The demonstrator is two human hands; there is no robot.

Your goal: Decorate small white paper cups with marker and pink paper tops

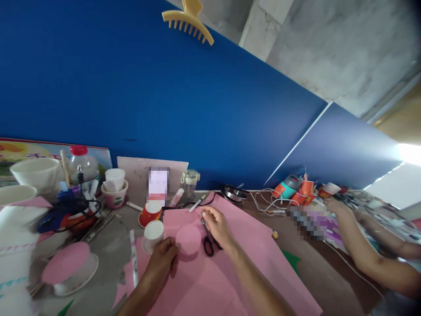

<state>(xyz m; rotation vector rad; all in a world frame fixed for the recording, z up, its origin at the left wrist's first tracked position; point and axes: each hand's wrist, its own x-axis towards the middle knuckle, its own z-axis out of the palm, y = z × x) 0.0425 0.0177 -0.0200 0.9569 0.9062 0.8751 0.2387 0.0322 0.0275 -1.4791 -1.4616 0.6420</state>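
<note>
Pink paper sheets [210, 281] lie across the table under both arms. My left hand [166, 256] pinches the left edge of a round pink paper disc [188, 240]. My right hand [213, 223] is closed just above the disc's upper right, its fingertips pressed together; what they hold, if anything, is too small to make out. Black-handled scissors [208, 246] lie beneath and beside my right hand. A white paper cup [153, 236] stands left of the disc, with a red cup [151, 213] behind it.
Bowls [37, 173], a bottle [83, 164] and a pink-covered bowl [70, 270] are at left. A marker [133, 259] lies near my left arm. A jar [190, 182] and a black round dish [234, 193] stand behind. Another person's arm [355, 241] reaches in at right.
</note>
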